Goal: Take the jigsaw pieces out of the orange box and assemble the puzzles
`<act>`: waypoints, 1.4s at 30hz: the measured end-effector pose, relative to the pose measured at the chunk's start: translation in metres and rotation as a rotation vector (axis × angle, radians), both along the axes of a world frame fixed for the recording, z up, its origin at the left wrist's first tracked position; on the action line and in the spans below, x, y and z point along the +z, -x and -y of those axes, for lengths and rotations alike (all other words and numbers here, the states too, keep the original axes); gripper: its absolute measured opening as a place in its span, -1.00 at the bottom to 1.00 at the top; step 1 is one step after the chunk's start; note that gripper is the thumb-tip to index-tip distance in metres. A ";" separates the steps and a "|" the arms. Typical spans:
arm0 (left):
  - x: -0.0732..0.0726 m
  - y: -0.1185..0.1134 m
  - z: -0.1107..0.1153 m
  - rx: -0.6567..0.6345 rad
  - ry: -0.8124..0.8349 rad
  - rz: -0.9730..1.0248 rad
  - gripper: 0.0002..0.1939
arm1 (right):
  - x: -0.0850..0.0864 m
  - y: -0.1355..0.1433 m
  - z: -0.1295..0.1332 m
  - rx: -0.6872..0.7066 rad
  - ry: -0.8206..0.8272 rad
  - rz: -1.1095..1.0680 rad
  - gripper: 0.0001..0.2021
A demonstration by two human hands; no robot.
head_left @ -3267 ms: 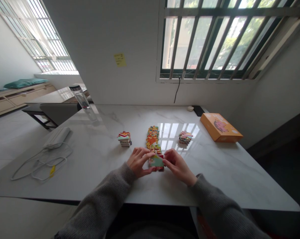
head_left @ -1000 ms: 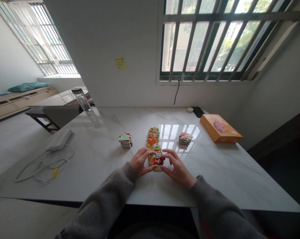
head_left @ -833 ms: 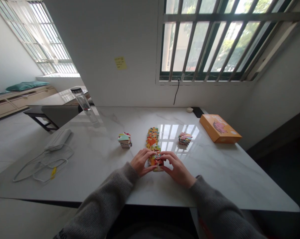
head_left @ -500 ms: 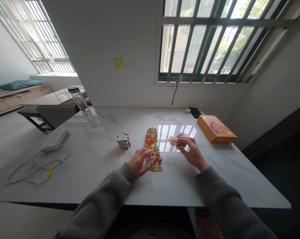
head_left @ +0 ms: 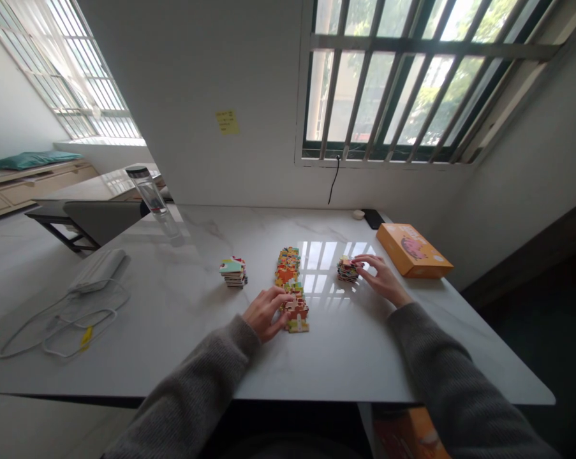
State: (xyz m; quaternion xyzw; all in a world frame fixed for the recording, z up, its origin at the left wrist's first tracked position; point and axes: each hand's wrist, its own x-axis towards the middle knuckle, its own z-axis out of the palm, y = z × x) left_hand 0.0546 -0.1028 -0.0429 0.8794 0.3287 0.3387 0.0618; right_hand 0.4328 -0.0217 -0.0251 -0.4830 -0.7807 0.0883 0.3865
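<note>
A: Where's the puzzle [head_left: 297,319]?
B: In the middle of the desk [head_left: 340,357], a narrow strip of joined pieces running toward the front edge.

A: And the left hand [head_left: 266,312]?
B: At the strip's left side, by its front end, thumb and fingers apart.

A: What about the right hand [head_left: 378,280]?
B: Its fingertips are at the right side of the right stack [head_left: 347,270]. I can't tell whether they're clamped on a piece.

A: Any other pieces?
B: The left stack [head_left: 233,271], between the strip and the desk's left edge.

A: What's around them?
B: An orange box [head_left: 412,248] by the right edge, a black slab [head_left: 374,218] near the back right corner, a bottle [head_left: 147,189] near the back left corner, and a white cable [head_left: 111,313] toward the left edge.
</note>
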 end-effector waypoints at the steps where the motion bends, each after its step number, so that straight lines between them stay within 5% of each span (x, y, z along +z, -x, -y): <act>1: 0.000 0.000 0.000 0.003 0.009 -0.004 -0.68 | -0.001 0.000 0.000 0.004 0.001 0.006 -0.77; 7: 0.001 0.001 0.001 0.006 0.010 -0.036 -0.73 | -0.003 0.007 0.007 -0.069 -0.098 0.078 -0.81; 10: -0.001 0.003 -0.001 -0.011 -0.009 -0.086 -0.71 | 0.001 0.026 0.019 -0.165 -0.258 0.083 -0.84; 12: -0.002 0.005 -0.002 -0.013 -0.025 -0.114 -0.64 | 0.004 0.047 0.032 -0.106 -0.300 0.093 -0.87; 18: -0.001 0.006 -0.002 0.015 0.018 -0.231 -0.47 | -0.002 0.120 0.081 0.326 -0.028 0.314 -0.91; 26: 0.001 0.004 0.000 0.012 0.037 -0.255 -0.49 | -0.014 0.140 0.091 0.244 0.146 0.336 -0.82; 32: -0.003 0.004 0.000 0.006 0.023 -0.218 -0.49 | -0.015 0.144 0.095 0.242 0.309 0.055 -0.92; 42: 0.001 0.003 0.002 0.041 -0.163 -0.089 -0.40 | -0.009 0.151 0.086 0.316 0.582 -0.453 -0.64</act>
